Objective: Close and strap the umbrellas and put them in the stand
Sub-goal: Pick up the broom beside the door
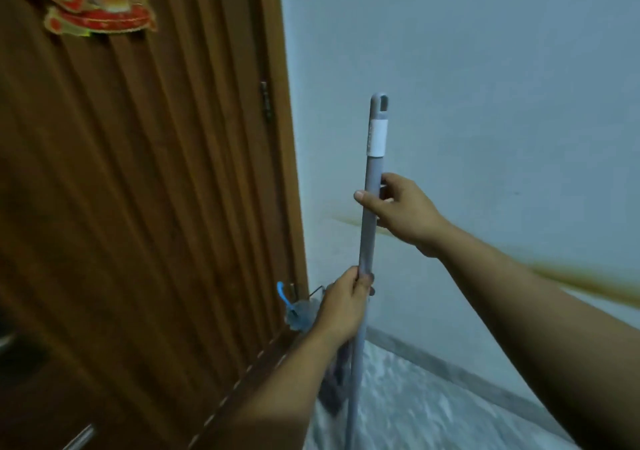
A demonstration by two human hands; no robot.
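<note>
Left hand (341, 305) gripping low on an upright grey pole (370, 207), right hand (401, 212) gripping higher up, wooden door (138, 172) standing beside

Both bare forearms are stretched forward. The left hand (341, 305) is curled closed low down, and the right hand (403, 208) is curled closed higher up, with its thumb pointed left.
</note>
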